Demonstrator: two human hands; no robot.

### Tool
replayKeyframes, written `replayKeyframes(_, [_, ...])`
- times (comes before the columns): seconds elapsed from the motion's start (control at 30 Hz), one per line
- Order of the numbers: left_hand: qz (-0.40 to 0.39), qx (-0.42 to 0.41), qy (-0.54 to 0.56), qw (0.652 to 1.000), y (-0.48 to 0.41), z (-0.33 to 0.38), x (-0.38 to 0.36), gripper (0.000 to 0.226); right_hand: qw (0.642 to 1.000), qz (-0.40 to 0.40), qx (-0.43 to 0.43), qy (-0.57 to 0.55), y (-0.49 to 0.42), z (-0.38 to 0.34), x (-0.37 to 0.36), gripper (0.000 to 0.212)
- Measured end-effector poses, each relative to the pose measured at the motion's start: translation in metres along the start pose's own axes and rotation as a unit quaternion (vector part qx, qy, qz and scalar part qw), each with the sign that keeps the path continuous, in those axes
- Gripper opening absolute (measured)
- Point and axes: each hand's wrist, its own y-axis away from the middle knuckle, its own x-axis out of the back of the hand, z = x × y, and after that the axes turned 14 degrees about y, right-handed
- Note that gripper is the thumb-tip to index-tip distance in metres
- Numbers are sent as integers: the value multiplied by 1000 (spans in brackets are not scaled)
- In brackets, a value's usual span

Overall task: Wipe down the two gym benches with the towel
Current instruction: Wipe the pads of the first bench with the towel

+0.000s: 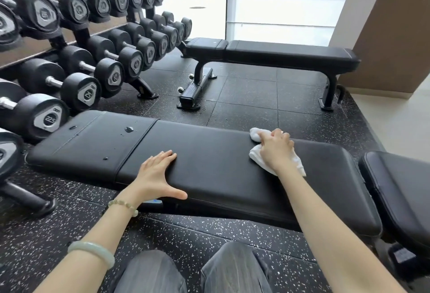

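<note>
Wiping, entry one: my right hand (275,147) grips the towel (255,136) on the near surface (209,153), right end; left hand (158,174) rests flat, fingers spread. Droplets (129,129) remain leftward; far surface (290,52) probably still to do.

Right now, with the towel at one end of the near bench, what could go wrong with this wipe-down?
1. Water droplets sit on the short pad of the near bench, far from the towel under the right hand; they could be missed.
2. The left hand lies flat on the pad between towel and droplets; it may block the stroke or leave prints.
3. The towel is bunched, so it may smear.
</note>
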Motion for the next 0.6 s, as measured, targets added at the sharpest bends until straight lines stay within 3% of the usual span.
replayKeyframes(0.3, [-12, 11, 29, 999, 5, 3, 2, 153, 967, 80, 232, -65, 91, -122, 13, 29])
replayKeyframes(0.47, [-31, 21, 36, 999, 6, 7, 3, 154, 952, 110, 270, -95, 99, -110, 2, 37])
replayKeyframes(0.6, [-30, 30, 47, 998, 8, 9, 3, 136, 943, 163, 276, -86, 98, -110, 1, 39])
